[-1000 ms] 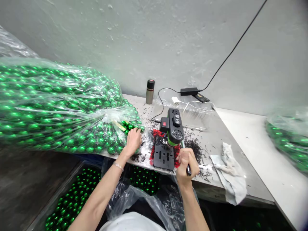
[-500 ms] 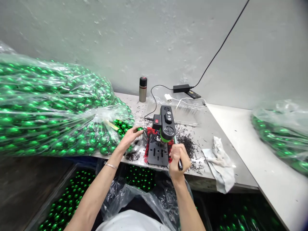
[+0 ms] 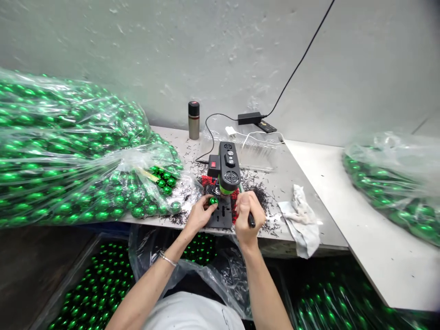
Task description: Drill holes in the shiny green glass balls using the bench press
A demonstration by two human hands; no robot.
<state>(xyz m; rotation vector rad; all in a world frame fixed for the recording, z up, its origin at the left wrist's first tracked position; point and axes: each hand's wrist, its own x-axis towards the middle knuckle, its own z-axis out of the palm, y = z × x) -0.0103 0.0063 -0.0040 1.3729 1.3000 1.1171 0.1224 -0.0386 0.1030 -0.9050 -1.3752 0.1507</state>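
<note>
My left hand pinches a shiny green ball between thumb and fingers. It holds the ball at the black slotted base plate of a small black machine, just below the machine's green-ringed head. On the right side of the machine my right hand is closed in a fist around a handle. Only the handle's black end sticks out below the fist; the fingers hide most of it.
A big clear bag of green balls fills the left. Black scraps and a crumpled cloth lie on the grey table. A bottle and power adapter stand behind. Another bag is at right.
My left hand has brought the green ball rightward from beside the bag to the machine's base plate. My right hand keeps its grip on the handle. The whole view has shifted slightly.
</note>
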